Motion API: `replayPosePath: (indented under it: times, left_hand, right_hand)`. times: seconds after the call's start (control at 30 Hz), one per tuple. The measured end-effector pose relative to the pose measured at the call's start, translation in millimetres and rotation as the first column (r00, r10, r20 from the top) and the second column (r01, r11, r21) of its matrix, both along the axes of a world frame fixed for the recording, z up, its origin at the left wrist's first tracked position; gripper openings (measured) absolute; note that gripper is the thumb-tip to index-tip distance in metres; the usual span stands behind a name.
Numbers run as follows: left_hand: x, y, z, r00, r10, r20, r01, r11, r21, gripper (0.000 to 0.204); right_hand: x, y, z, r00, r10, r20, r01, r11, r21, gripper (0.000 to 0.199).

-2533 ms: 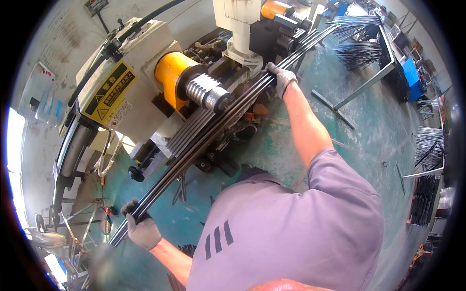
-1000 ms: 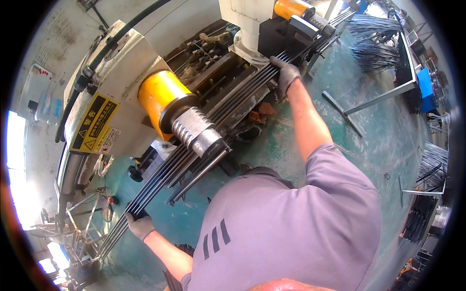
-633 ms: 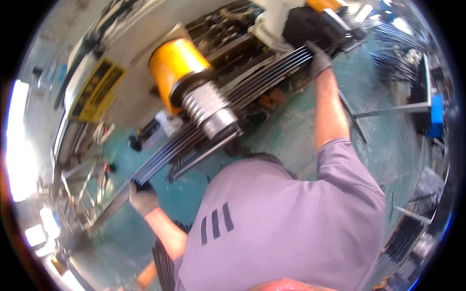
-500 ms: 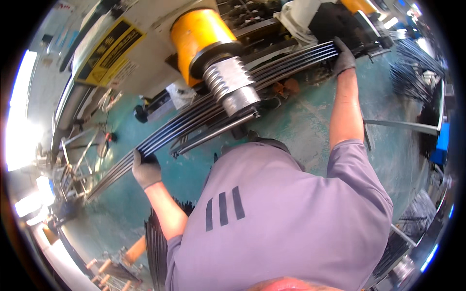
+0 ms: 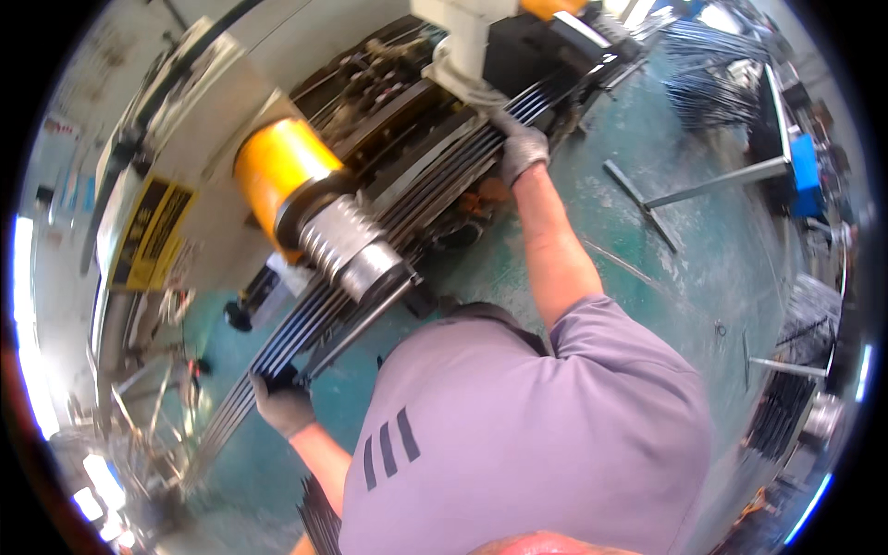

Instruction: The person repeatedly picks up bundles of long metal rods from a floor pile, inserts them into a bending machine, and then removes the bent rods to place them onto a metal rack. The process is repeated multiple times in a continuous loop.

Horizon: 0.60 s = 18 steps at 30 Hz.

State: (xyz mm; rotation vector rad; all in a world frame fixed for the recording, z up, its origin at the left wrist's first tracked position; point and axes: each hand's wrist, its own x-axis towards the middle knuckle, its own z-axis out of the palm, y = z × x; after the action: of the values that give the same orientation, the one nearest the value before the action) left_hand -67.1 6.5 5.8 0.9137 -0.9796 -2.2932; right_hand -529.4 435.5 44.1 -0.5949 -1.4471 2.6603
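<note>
My left hand (image 5: 285, 407), in a grey glove with dark fingertips, is closed round several long, dark metal rods (image 5: 289, 335) near their lower-left part. Farther up and to the right, my gloved right hand (image 5: 524, 151) grips the same bundle, its fingertips partly hidden behind the rods. Side by side, the rods slant across in front of me and pass behind a ribbed steel cylinder (image 5: 351, 250). That cylinder sticks out of an orange machine housing (image 5: 285, 176). A shorter metal bar (image 5: 361, 326) lies below it, its lower end close to my left hand.
The pale machine body bears a yellow and black warning label (image 5: 153, 236). Behind the rods is a greasy machine bed (image 5: 370, 139). To the right, a metal stand (image 5: 721, 182) reaches over the green floor (image 5: 592, 388), with stacked rods (image 5: 708, 74) behind it.
The view has turned, so the rods slant more steeply. My hands are closer together in the picture, the right one having come in leftward. Both still hold the rods.
</note>
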Motion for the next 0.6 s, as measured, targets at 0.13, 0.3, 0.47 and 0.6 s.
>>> replayPosePath:
  times: [0.13,0.3,0.47,0.6]
  left_hand:
    - [18,1,-8,0.999,-0.002,-0.035,0.000,0.999,-0.038,0.057]
    - [53,4,-31,0.979,-0.194,-0.065,0.165,0.936,-0.312,0.059]
    - [93,31,-56,0.963,-0.088,0.253,0.147,0.963,-0.225,0.045]
    - [117,38,-72,0.597,-0.269,0.756,0.618,0.755,-0.219,0.035]
  right_hand:
    - [-6,13,0,0.997,0.071,0.033,-0.071,0.997,-0.019,0.025]
    - [-26,28,-12,0.995,0.034,0.097,-0.038,0.999,0.038,0.031]
    - [-60,60,2,0.998,-0.016,0.054,0.014,1.000,0.025,0.029]
    - [-66,70,12,0.989,-0.090,0.118,0.084,0.995,0.055,0.041]
